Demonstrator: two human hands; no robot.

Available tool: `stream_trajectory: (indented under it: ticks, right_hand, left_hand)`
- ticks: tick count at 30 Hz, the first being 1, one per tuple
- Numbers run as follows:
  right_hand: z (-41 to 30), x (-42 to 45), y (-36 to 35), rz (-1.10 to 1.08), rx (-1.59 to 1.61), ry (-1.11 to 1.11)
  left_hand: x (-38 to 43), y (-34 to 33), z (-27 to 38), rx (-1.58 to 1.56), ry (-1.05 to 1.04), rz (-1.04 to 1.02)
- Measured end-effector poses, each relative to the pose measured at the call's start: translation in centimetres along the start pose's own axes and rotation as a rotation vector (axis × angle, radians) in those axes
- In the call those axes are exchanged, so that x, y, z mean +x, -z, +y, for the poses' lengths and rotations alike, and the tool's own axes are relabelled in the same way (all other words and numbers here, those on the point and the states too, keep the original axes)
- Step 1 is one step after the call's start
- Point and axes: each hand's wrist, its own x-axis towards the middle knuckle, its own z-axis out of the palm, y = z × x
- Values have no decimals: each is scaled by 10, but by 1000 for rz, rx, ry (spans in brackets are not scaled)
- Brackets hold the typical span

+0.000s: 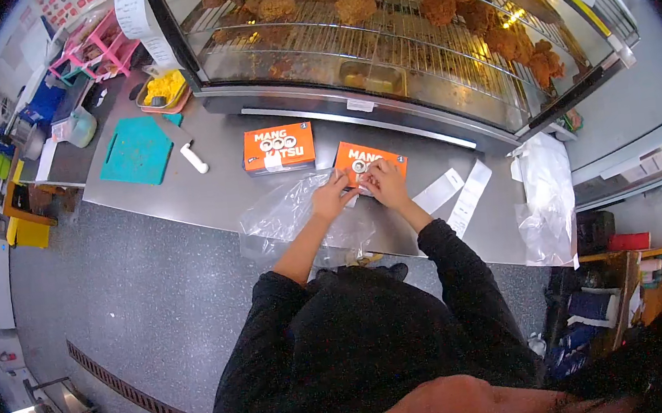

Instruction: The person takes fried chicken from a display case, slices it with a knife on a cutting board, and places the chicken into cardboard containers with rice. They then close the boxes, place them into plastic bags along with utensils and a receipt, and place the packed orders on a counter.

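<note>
Both my hands meet at the near edge of an orange cardboard takeaway box (390, 167) with dark sides and white printing. My left hand (333, 196) has its fingertips at the box's near left corner. Across the lid's front edge lies my right hand (387, 185), its thumb close to my left thumb. Something small and white shows by the fingertips, and my fingers hide what they pinch. To the left stands a second orange box (278, 145), closed, with a white sticker over its front edge. A clear plastic bag (289, 208) spreads under my left wrist and hangs over the counter's edge.
A glass warming cabinet (340, 60) with fried pieces on wire racks borders the steel counter (208, 189). Leftward lie a white-handled knife (194, 157) and a teal cutting board (138, 154). Paper slips (468, 195) and plastic bags (545, 202) lie right.
</note>
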Motion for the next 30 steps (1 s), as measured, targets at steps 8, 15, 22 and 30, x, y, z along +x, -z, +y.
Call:
stream_trajectory:
  ticks: [8,15,22,30]
  right_hand:
    - [8,21,7,-68,-180,-243]
    - [4,39,6,-275,-329,78]
    - [6,68,16,-718,-270,-134]
    - [-11,103,136,-623,687,-189]
  left_hand:
    - [6,15,6,-31,13,-9]
    - [4,167,28,185,444,-117]
    - [-49,342,59,-51,426,-131]
    - [37,315,144,-785,394,-286]
